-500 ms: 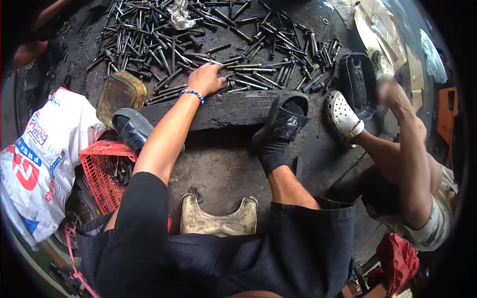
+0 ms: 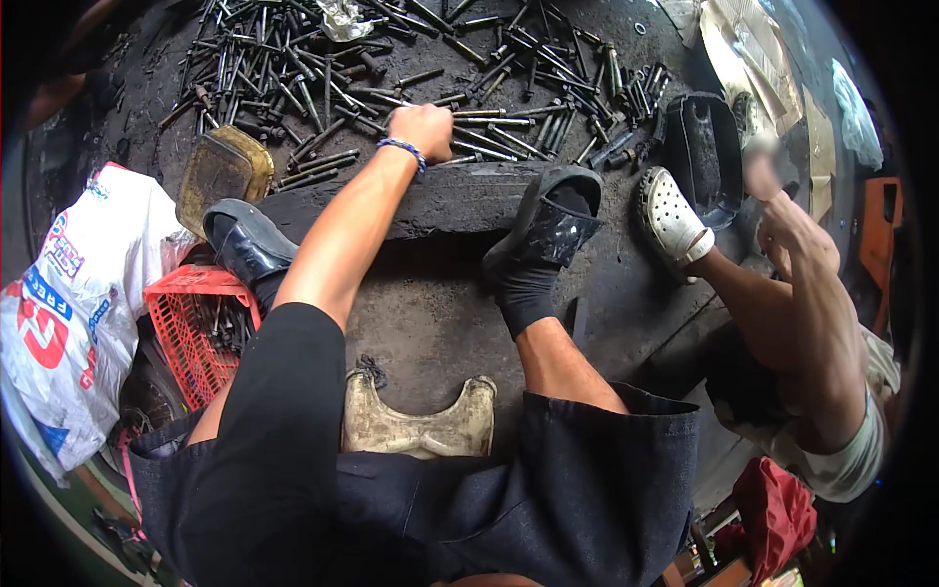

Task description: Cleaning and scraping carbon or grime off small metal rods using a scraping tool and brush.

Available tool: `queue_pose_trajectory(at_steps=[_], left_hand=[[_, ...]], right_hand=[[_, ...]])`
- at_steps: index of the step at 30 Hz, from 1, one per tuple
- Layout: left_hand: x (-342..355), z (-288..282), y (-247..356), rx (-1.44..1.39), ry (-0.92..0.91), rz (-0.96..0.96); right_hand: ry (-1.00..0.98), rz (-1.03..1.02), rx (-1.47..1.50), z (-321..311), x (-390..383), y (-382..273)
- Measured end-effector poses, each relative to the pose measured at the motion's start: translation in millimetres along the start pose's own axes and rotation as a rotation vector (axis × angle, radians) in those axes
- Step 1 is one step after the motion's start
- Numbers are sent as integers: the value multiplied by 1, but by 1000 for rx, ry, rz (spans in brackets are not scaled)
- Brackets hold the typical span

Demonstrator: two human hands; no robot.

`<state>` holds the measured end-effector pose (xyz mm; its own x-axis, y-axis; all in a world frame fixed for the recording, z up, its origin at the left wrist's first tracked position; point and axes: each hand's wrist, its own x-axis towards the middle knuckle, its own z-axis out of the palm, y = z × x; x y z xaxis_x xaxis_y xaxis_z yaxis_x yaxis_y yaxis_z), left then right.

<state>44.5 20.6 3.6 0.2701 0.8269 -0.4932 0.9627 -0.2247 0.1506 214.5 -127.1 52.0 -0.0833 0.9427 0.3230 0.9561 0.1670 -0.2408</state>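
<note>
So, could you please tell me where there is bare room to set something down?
Between the black shoes, the floor bordered by the beam and the pale plastic piece looks mostly bare. Beyond the beam it is crowded: bolts lie heaped on both sides of the left hand.

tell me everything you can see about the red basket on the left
The red basket looks like hard plastic, open at the top, with a plain rim above slotted, lattice-like walls. Dark, slender metal pieces, apparently bolts, lie inside. It sits left of the person's black left shoe and right of the white printed sack; whether either touches it is unclear. The black sleeve and leg hide its lower right part, and its base can't be seen.
</note>
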Motion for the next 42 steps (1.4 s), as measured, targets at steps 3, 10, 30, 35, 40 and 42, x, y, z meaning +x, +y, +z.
queue_pose_trajectory(at_steps=[3, 10, 30, 35, 40, 42], left_hand=[[-5, -15, -17, -250, 42, -163], [-20, 9, -97, -1009, 281, -120], [-202, 74, -26, -2071, 130, -521], [-201, 70, -18, -1743, 123, -435], [-211, 81, -15, -1719, 106, -536], [-208, 89, -16, -1856, 104, -533]], right_hand=[[21, -38, 52, 2, -5, 0], [-34, 64, 36, 13, -13, 10], [-623, 488, 414, -83, -226, -35], [-481, 320, 676, -87, -126, -48], [-510, 133, 386, -56, -86, -73], [-434, 137, 343, -42, -66, -63]])
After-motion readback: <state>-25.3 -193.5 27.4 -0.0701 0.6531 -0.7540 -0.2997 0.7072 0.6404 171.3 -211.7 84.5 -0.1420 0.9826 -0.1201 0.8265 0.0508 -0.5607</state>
